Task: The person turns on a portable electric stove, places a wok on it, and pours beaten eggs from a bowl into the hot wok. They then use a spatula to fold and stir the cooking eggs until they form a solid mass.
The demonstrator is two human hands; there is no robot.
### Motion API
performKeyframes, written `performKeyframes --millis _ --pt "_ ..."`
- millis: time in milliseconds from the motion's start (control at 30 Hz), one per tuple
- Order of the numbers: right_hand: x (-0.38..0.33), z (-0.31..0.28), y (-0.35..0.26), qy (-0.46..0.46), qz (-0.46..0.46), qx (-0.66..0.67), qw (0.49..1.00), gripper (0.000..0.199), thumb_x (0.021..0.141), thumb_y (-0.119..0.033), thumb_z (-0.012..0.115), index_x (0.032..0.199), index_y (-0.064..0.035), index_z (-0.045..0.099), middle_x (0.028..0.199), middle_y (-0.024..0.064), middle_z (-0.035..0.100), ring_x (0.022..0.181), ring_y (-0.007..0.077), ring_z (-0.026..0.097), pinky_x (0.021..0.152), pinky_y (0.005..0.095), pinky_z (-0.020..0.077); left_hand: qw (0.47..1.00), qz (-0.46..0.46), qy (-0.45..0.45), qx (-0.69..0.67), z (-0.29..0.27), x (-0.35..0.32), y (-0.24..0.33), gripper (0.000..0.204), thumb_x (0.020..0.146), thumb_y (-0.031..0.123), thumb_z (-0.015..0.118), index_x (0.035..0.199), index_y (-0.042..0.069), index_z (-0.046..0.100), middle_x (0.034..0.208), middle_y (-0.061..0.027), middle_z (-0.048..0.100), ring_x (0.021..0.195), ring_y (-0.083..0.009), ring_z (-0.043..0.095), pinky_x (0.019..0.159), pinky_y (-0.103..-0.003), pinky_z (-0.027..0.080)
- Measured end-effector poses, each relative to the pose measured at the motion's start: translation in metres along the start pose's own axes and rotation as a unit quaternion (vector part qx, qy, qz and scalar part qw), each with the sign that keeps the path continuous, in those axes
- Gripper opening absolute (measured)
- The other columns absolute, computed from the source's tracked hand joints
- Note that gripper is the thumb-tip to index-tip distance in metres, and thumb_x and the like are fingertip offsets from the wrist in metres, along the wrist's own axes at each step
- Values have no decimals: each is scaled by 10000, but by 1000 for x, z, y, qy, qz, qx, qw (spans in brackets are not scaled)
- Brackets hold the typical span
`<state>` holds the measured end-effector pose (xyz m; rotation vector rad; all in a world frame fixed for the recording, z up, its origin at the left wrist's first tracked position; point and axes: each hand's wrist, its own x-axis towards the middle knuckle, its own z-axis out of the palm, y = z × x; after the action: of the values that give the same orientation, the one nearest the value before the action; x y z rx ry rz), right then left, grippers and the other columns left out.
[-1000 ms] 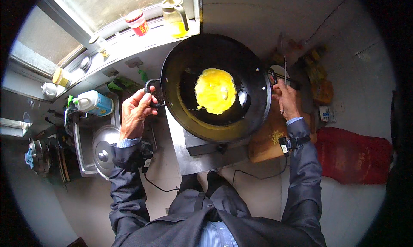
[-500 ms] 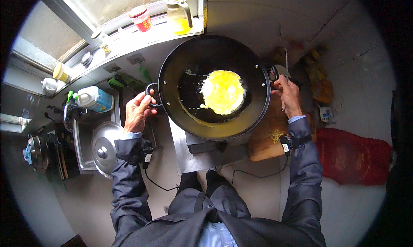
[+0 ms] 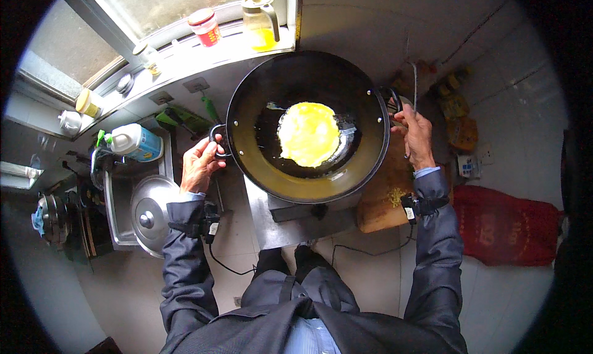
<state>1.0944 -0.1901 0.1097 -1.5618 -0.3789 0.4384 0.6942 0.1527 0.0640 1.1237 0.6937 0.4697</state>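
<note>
A large black wok (image 3: 256, 162) is held by its two loop handles above the stove. A round yellow sheet of egg (image 3: 308, 135) lies inside, a little left of the middle, with shiny oil around it. My left hand (image 3: 201, 164) is closed on the left handle, thumb and fingers pinching the loop. On the other side my right hand (image 3: 417, 139) grips the right handle. A thin metal rod (image 3: 414, 82) also passes through that hand; its far end is hard to make out.
Below the wok stands the steel stove (image 3: 278, 227). A wooden cutting board (image 3: 374, 206) with chopped yellowish bits (image 3: 396, 196) lies at right. At left a pot lid (image 3: 162, 199) rests on the sink (image 3: 113, 212). An oil jug (image 3: 259, 20) stands on the windowsill; a red cloth (image 3: 503, 224) lies far right.
The egg has slid to the left inside the wok, baring oily metal on its right side. Both hands keep their hold on the handles and have barely moved.
</note>
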Motion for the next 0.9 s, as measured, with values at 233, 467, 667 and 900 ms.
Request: performKeyframes --millis 233,467,667,900 --pt "2 -6 7 -7 -2 -31 999 389 1041 -398 645 978 -25 731 993 63 722 915 144 686 701 300 586 1000 12 -5 1 3 -1 3 337 1043 215 657 1315 16 648 973 -38 689 786 -84 659 689 -223 588" --pt "2 -8 14 6 24 -26 999 393 1035 -400 653 986 -19 733 968 61 721 858 133 673 682 295 583 1000 8 -7 -5 9 -3 8 335 1056 197 629 1325 -2 628 969 -38 686 777 -96 666 685 -237 597" --pt "2 -9 10 7 32 -14 999 400 1045 -412 633 978 -29 729 956 62 718 845 125 666 685 279 571 1000 -10 -9 -24 9 2 12 325 1060 199 618 1305 -14 635 950 -48 692 739 -112 670 663 -245 598" --pt "2 -4 -5 9 24 -8 1000 410 1055 -419 610 980 -34 729 1030 86 743 935 149 690 698 272 540 997 -38 -7 -59 5 9 13 316 1053 235 637 1252 -7 673 927 -40 710 716 -97 684 659 -242 619"
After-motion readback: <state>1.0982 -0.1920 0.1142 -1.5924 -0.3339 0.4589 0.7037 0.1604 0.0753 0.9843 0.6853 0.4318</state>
